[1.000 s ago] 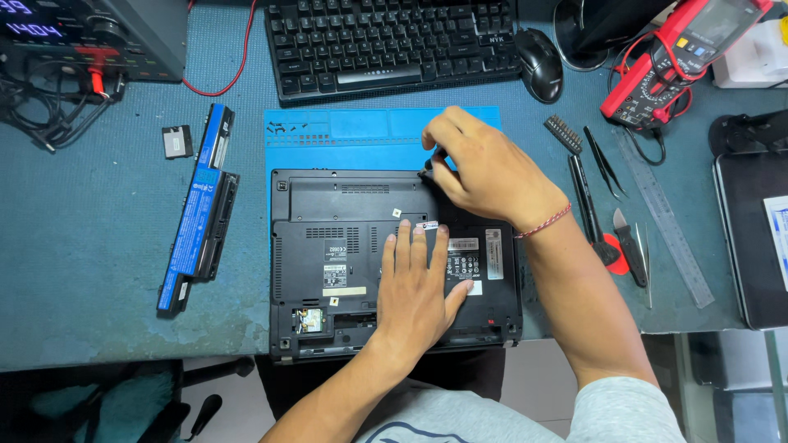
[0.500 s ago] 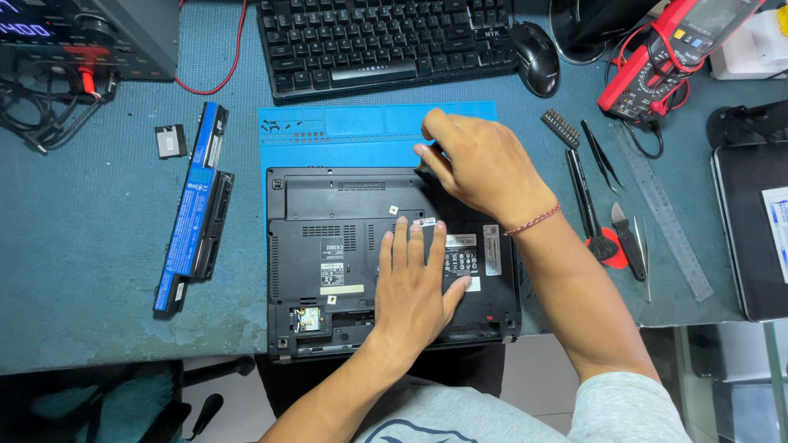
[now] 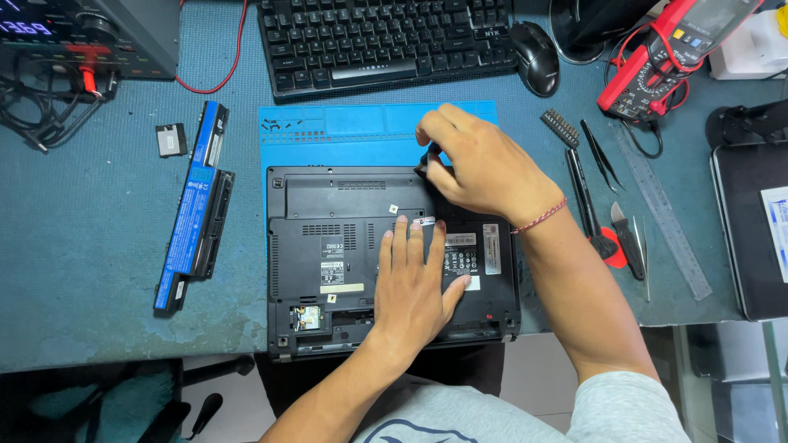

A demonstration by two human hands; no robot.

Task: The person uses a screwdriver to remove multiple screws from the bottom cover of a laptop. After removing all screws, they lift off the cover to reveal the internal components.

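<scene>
on our teal workbench the upturned black laptop (image 3: 361, 254) lies on a blue mat (image 3: 345, 135). our left hand (image 3: 414, 283) presses flat, fingers spread, on its base; our right hand (image 3: 480, 164) pinches a small dark screwdriver (image 3: 425, 160) at the rear edge. we judge a screw is being worked; next calls for steady, upright turning.

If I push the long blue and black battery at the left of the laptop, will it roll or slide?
The battery probably slides rather than rolls: it lies flat and long on the table. It looks stiff, a hard bar. The rough mat-like surface may slow it.
</scene>
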